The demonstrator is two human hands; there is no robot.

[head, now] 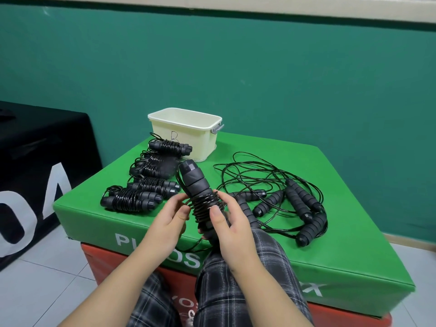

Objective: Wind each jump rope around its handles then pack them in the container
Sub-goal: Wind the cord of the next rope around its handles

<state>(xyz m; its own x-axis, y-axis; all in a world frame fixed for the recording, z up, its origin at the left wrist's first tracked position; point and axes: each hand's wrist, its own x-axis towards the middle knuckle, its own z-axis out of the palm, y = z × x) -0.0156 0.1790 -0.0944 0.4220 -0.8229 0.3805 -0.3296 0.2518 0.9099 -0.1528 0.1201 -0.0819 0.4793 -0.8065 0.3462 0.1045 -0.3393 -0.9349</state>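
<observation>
My right hand (230,226) grips a pair of black jump rope handles (195,185), held together and tilted up to the left, with black cord coiled around their middle. My left hand (168,218) pinches the cord at the coil's left side. A loose length of that cord hangs down below my hands. Several wound jump ropes (141,182) lie in a row on the left of the green box. A tangle of unwound ropes and handles (290,199) lies on the right. The cream container (186,132) stands at the far edge, and I see nothing inside it.
The green padded plyo box (330,244) sits on a red one (99,263). A black box with white lettering (35,180) stands to the left. A green wall is behind, white tiled floor below. My plaid-trousered knees are against the box front.
</observation>
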